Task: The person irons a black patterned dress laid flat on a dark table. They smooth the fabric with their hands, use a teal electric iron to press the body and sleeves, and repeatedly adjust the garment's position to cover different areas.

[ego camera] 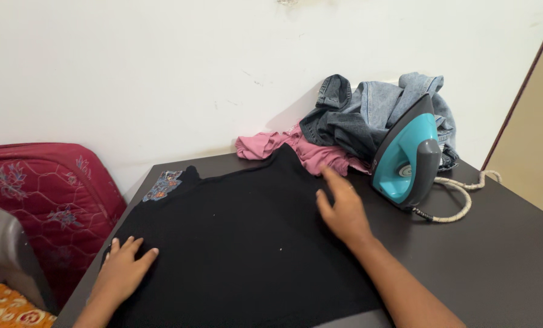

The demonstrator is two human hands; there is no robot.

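From the head camera, a black garment (241,237) lies spread flat over the near left part of a dark table (502,255), reaching from the front edge back toward the wall, with a small patch of blue and orange patterned cloth (163,184) showing at its far left corner. The left hand (120,270) rests palm down on the near left edge of the black garment, fingers stretched out and slightly apart, gripping nothing. The right hand (343,209) lies on the garment's right side, also flat and unclenched, its fingers spread and the index finger pointing up toward the far edge of the cloth; it holds nothing. Just beyond the right hand, a crumpled pink garment (302,150) sits against the far edge of the black one, and behind it a heap of blue denim (368,112) is piled against the white wall (162,73). A teal and grey iron (406,159) stands upright on its heel just right of the right hand, leaning near the denim, with its woven cord (460,203) looping on the table beside it. To the left of the table stands a dark red quilted mattress (46,200) with a flower pattern.
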